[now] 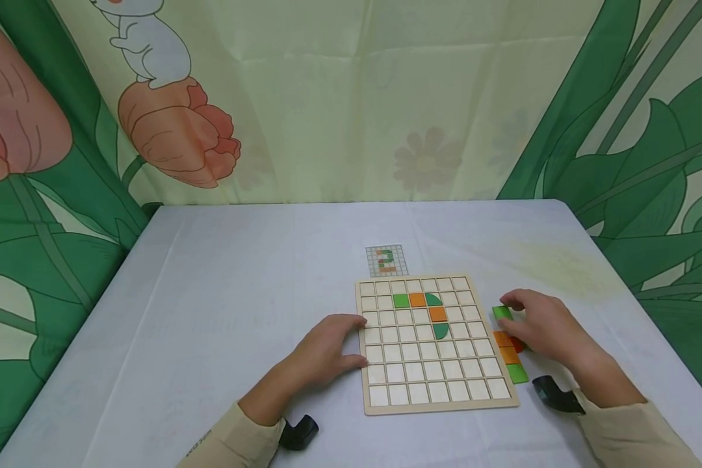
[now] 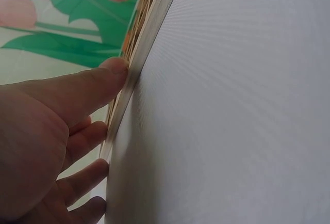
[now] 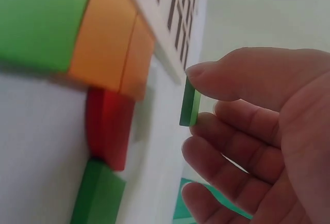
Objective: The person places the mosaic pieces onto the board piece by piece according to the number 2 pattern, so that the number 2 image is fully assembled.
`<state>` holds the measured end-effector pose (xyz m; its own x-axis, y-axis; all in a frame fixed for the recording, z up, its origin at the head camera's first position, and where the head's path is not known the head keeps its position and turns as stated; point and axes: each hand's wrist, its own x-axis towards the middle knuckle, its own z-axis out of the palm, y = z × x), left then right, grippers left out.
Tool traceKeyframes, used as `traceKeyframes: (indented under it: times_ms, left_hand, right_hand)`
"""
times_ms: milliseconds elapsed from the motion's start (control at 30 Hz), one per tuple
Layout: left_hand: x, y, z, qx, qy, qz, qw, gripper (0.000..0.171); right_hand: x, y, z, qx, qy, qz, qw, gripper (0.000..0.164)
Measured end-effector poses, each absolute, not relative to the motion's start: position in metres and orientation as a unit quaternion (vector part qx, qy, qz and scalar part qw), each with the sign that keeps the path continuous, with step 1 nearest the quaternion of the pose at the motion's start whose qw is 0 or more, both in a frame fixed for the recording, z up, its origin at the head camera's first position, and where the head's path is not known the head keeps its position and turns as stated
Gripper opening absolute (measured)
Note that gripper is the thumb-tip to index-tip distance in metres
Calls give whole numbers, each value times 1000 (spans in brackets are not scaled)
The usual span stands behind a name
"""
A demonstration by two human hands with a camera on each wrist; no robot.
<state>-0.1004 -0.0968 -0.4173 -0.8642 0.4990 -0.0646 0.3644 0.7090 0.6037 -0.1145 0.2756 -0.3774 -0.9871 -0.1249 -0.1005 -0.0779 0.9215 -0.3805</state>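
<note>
A wooden grid board point(image 1: 441, 411) lies on the white cloth. A light green square block point(image 1: 400, 301), two orange blocks point(image 1: 417, 299) and two dark green rounded blocks point(image 1: 441, 331) sit in its cells. My left hand point(image 1: 325, 351) rests thumb and fingertips against the board's left edge, fingers spread along it in the left wrist view. To the right of the board, my right hand point(image 1: 541, 325) pinches a green block point(image 3: 190, 102) between thumb and finger. Beside that hand lie orange blocks point(image 1: 509, 355), a light green block point(image 1: 517, 373) and a partly hidden red block point(image 3: 111, 131).
Just behind the board lies a small grid card point(image 1: 387, 260) printed with a coloured block pattern. Another green block point(image 3: 98, 193) stands past the red one in the right wrist view. A printed curtain point(image 1: 351, 97) hangs behind the table point(image 1: 210, 273).
</note>
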Motion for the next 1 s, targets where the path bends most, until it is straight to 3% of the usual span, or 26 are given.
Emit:
traceKeyframes:
  times_ms: [1000]
  left_hand:
    - [-100, -98, -415, 238, 916, 302, 113, 60]
  right_hand:
    - [-118, 214, -368, -114, 965, -231, 55, 38]
